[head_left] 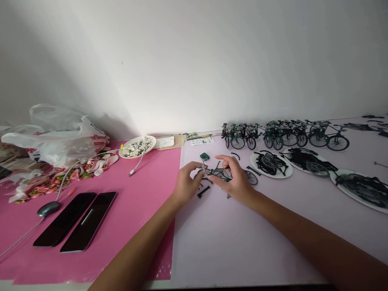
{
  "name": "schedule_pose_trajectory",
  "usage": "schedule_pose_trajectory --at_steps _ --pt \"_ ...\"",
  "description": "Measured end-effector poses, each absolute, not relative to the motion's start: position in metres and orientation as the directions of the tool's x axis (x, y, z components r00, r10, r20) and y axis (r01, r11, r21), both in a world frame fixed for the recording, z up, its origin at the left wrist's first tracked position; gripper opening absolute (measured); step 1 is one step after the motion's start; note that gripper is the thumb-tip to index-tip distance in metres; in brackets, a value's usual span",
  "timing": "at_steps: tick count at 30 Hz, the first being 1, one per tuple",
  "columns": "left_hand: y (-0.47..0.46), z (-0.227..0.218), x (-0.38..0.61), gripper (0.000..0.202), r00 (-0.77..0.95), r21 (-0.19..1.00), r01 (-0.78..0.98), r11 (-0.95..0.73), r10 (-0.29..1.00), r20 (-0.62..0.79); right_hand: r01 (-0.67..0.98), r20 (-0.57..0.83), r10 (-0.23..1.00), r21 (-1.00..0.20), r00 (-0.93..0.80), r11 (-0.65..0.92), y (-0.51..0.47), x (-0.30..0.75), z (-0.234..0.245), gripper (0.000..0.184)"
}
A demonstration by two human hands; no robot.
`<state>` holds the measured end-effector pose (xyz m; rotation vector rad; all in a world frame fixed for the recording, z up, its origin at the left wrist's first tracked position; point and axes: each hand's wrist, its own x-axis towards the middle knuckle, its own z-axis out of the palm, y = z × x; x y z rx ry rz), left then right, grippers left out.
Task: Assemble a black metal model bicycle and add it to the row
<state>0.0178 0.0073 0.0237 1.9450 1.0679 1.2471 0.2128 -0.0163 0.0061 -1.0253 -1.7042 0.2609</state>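
Observation:
Between the thumb and index finger of my left hand [188,181] is a small pale, metallic-looking bicycle part [204,168], pinched upright. My right hand [235,180] is close beside it, its thumb tip near the part and its index finger raised apart from the thumb. Beneath both hands lies a dark model bicycle frame [220,174], partly hidden, with a spoked wheel [251,177] showing past my right hand. A green flat piece [204,156] rests just beyond my fingertips. A black bar-shaped piece [203,192] lies below them, nearer to me.
Several assembled model bicycles [277,135] line the wall at right. White plates [287,173] of dark parts stand before them. On the pink cover [133,218] at left are two phones [88,222], a cable [62,184], a plate of pale pieces [121,152] and a plastic bag [62,139].

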Motion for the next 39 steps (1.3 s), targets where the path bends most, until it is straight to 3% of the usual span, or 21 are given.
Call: schedule_pose_trajectory --at_steps 5,11,14,17,20,24,31,39 --pt "0.015 0.025 0.015 0.026 0.14 0.896 0.25 -0.367 0.93 0.341 0.413 0.628 0.775 -0.725 0.067 0.552 -0.009 0.218 0.004 0.034" --pt "0.021 0.028 0.01 0.041 0.106 0.975 0.135 -0.177 0.981 0.163 0.171 0.555 0.828 -0.826 0.076 0.538 0.006 0.228 -0.005 0.032" --pt "0.024 0.029 0.007 0.042 0.082 0.988 0.12 -0.1 0.993 0.09 0.321 0.547 0.833 -0.805 0.077 0.499 0.01 0.235 -0.001 0.03" --pt "0.026 0.03 0.005 0.041 -0.014 0.988 0.148 -0.038 0.999 0.041 0.55 0.61 0.792 -0.67 0.024 0.499 0.014 0.245 0.006 0.03" --pt "0.026 0.032 0.003 0.041 -0.047 0.989 0.13 -0.064 0.996 0.07 0.677 0.665 0.744 -0.516 -0.069 0.524 0.023 0.254 0.005 0.03" --pt "0.027 0.033 0.001 0.042 -0.018 0.995 0.078 -0.07 0.997 0.072 0.799 0.611 0.786 -0.422 -0.099 0.429 0.033 0.264 -0.008 0.03" --pt "0.034 0.026 -0.002 0.045 0.058 0.999 0.012 -0.043 0.997 0.042 0.867 0.476 0.876 -0.401 -0.078 0.295 0.037 0.268 -0.02 0.026" --pt "0.037 0.021 -0.002 0.047 0.078 0.999 -0.005 -0.035 0.996 0.035 0.795 0.509 0.856 -0.481 -0.09 0.37 0.029 0.26 -0.015 0.03"
